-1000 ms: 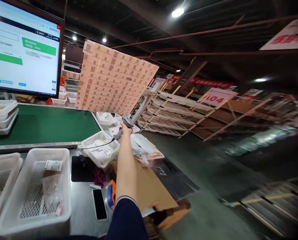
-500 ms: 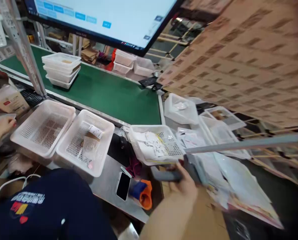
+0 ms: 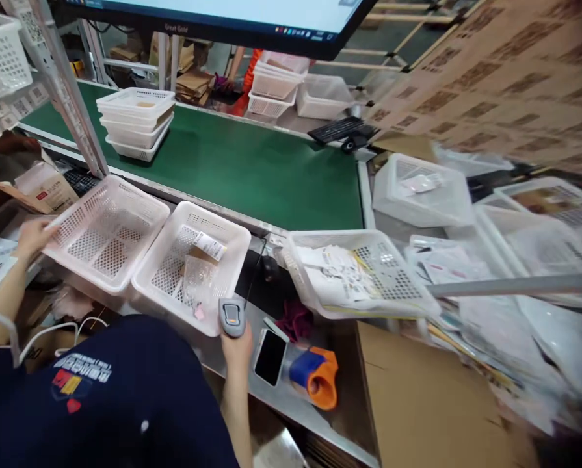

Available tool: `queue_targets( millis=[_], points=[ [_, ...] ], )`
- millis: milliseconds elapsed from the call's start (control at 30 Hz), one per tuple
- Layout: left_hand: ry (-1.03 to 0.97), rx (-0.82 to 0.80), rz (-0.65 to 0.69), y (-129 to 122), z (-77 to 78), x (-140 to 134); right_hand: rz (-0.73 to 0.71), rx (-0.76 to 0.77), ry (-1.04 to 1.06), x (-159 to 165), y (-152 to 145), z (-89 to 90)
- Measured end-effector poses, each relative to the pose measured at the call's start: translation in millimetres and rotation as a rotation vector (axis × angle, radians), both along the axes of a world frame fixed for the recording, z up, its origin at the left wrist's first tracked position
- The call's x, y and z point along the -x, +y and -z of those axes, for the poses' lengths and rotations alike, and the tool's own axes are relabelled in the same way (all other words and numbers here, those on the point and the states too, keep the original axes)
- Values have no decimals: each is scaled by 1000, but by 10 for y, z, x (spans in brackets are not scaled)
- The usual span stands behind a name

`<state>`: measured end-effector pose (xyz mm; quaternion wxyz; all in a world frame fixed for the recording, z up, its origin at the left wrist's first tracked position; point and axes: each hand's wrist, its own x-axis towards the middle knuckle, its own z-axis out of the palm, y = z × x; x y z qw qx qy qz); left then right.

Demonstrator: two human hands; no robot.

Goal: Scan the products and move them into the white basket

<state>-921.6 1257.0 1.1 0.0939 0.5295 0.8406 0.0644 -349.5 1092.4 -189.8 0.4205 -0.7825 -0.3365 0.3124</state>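
My right hand [image 3: 235,341] is wrapped round a grey handheld barcode scanner [image 3: 233,314], held over the near right corner of the middle white basket [image 3: 239,244]. Inside that basket lie a small brown packet with a white label [image 3: 209,246] and a clear plastic bag [image 3: 196,279]. At the far left, my left hand [image 3: 33,238] grips the rim of the left white basket [image 3: 106,229], which shows a bare perforated bottom. A third white basket [image 3: 295,257] on the right holds printed white bags [image 3: 337,273]. Where the scanner's front end points is hidden.
Behind the baskets runs a green conveyor belt [image 3: 251,175] carrying stacked white baskets [image 3: 137,120]. A monitor [image 3: 212,23] hangs above. Near the table edge lie a phone [image 3: 270,356] and an orange-and-blue tape roll holder [image 3: 320,378]. A large cardboard box [image 3: 417,390] stands at the right.
My right hand has swung left with the scanner, from beside the right basket to the middle one. My left hand has moved onto the left basket's rim. The view has shifted right.
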Motion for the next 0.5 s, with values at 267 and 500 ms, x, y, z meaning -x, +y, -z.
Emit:
queue_targets(
  millis=[267,500],
  points=[
    [-121,-369,-54,-78,-409,-559,-94,61,-13,5,215,-55],
    [-728,-146,209,-56,342,-2055,123,7,-27,-147,78,-91]
  ],
)
